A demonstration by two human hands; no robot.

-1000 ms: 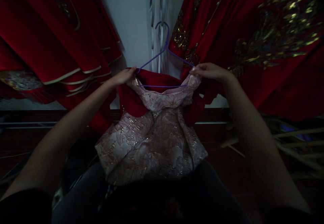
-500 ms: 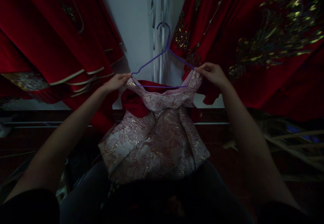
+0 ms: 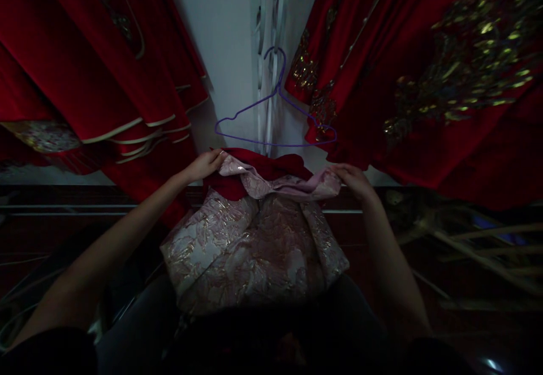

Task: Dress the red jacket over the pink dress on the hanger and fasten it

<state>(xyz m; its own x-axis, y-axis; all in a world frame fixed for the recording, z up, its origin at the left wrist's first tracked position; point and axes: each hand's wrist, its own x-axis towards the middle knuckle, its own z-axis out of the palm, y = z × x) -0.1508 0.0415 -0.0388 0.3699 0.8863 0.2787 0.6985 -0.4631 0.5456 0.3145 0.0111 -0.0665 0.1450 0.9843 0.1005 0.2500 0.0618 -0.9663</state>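
Note:
A small pink brocade dress (image 3: 254,245) with gold leaf pattern and red lining lies draped over my lap. My left hand (image 3: 206,164) grips its left shoulder edge, fingers closed on the cloth. Its right shoulder edge is pinched in my right hand (image 3: 352,178). Just above the dress a purple wire hanger (image 3: 275,116) hangs bare in front of the white wall, free of the garment and of both hands.
Red embroidered garments hang on both sides: plain red with cream trim (image 3: 106,81) at left, red with gold sequin work (image 3: 445,75) at right. A white wall (image 3: 229,52) and a dark ledge (image 3: 63,205) lie behind. Pale sticks (image 3: 479,245) lie at right.
The dress has come off the purple hanger. Both hands have dropped with the dress's shoulders, and the hanger now hangs bare above them.

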